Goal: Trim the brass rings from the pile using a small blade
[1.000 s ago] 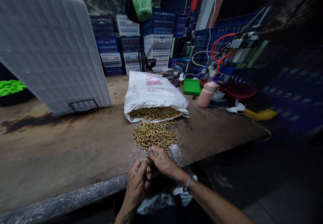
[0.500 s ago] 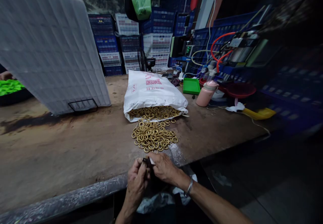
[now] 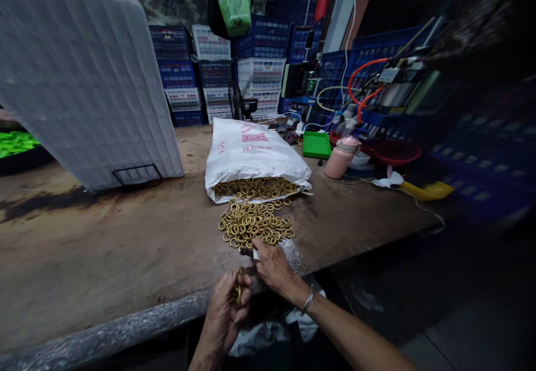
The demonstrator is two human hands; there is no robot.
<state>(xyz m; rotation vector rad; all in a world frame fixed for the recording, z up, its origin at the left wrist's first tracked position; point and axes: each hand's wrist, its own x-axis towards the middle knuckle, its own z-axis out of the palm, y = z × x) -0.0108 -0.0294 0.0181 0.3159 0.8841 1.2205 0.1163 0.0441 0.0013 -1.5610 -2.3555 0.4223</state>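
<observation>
My left hand (image 3: 221, 312) is closed around some brass-coloured rings (image 3: 238, 295) at the table's front edge. To its upper right, my right hand (image 3: 275, 270), with a silver bangle on the wrist, grips a small tool (image 3: 248, 253) that has a dark tip and a white part; its exact kind is unclear. That tip is at the near edge of a loose pile of brass-coloured rings (image 3: 251, 223). Behind the pile lies a white woven sack (image 3: 259, 153) with red print, its mouth towards me and more rings inside.
A tall white ribbed panel (image 3: 96, 81) stands at left on the wooden table (image 3: 125, 248). On the right are a green tray (image 3: 317, 145), a pink bottle (image 3: 340, 159), a red dish (image 3: 396, 152) and a yellow scoop (image 3: 427, 191). Stacked crates (image 3: 262, 72) line the back.
My right hand has moved forward with the tool, away from my left hand and up to the ring pile. My left hand has turned slightly, showing the rings in it.
</observation>
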